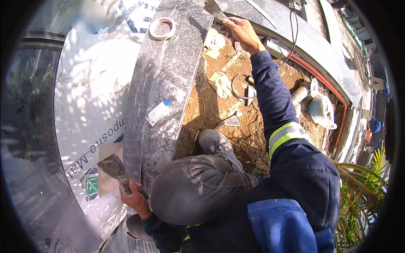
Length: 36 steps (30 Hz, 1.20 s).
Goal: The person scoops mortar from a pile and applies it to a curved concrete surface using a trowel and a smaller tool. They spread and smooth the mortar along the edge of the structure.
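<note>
Stone slab runs 8 to 12 o'clock in view. Left scraper at 8, left grip pinching it; right scraper at 12, right grip pinching it. On slab: tape roll at 11, blue-capped bottle at 10.

Grey ledge, dusty and streaked, tape roll flat near its far end, blue-capped bottle midway along, brown soil alongside, bearing crumpled scraps, dark cable loop, plastic bag.

Navy sleeves; grey trousers
</note>
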Tool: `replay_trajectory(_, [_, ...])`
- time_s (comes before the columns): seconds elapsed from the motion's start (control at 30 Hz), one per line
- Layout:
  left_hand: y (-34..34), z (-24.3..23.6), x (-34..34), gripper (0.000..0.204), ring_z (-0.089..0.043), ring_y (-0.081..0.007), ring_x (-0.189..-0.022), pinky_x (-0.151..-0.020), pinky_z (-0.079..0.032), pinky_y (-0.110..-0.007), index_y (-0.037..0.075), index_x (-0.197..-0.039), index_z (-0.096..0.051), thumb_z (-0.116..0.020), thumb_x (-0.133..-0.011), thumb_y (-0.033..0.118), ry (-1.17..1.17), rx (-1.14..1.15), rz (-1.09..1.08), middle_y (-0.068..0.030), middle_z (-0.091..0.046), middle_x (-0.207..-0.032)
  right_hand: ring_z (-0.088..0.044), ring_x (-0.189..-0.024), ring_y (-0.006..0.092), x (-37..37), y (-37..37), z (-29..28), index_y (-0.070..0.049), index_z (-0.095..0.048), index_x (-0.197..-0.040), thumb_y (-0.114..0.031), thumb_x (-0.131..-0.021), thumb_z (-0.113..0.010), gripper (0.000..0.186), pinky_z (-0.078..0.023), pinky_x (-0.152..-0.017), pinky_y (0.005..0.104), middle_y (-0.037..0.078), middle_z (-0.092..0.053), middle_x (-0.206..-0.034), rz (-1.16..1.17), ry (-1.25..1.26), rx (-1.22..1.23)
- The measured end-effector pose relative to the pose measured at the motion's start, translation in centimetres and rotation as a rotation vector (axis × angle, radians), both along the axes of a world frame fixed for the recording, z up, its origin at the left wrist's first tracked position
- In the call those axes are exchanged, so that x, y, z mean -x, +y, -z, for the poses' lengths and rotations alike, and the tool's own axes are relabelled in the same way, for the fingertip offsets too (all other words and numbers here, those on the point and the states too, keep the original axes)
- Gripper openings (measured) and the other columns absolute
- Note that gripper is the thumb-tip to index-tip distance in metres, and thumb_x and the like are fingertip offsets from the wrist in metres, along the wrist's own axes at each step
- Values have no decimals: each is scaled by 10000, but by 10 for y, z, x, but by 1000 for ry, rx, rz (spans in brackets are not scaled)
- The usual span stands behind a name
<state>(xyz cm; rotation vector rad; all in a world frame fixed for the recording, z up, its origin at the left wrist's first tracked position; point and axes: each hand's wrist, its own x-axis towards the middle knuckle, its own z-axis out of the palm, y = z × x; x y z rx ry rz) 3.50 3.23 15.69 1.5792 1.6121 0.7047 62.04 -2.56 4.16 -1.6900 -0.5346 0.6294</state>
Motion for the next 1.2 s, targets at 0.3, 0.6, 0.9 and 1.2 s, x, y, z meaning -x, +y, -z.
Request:
replay_trajectory(0.3, [12, 8, 1, 336, -513, -71, -593, -538, -387, -226, -61, -1294, -575, -635, -1005, 99, 33, 7, 46, -14, -584, -699, -661, -1091, 196, 39, -45, 69, -44, -608, -1407, -345, -1039, -609, 475, -487, -1020, 345, 146, -705, -1273, 120, -121, 69])
replay_trajectory(0.6, [14, 4, 3, 361, -534, -76, -615, -567, -409, -228, -62, -1319, -566, -636, -1011, 113, 77, -20, 16, -13, -586, -702, -662, -1169, 302, 10, -20, 136, -65, -634, -1377, -303, -1011, -619, 437, -486, -1010, 386, 242, -703, -1204, 207, -280, 22])
replay_trajectory(0.9, [14, 4, 3, 406, -537, -75, -617, -575, -400, -218, -75, -1349, -548, -639, -1009, 127, 115, 28, 30, -24, -594, -713, -647, -977, 161, 10, -11, 141, -19, -600, -1410, -316, -1031, -628, 482, -520, -917, 329, 112, -725, -1193, 161, -408, 11])
replay_trajectory(1.2, [13, 6, 5, 339, -550, -78, -635, -575, -410, -221, -75, -1288, -566, -633, -1006, 100, 81, 33, 40, -34, -592, -717, -666, -1059, 358, 35, -40, 148, -41, -677, -1301, -318, -987, -649, 419, -504, -928, 418, 223, -694, -1108, 99, -441, 123])
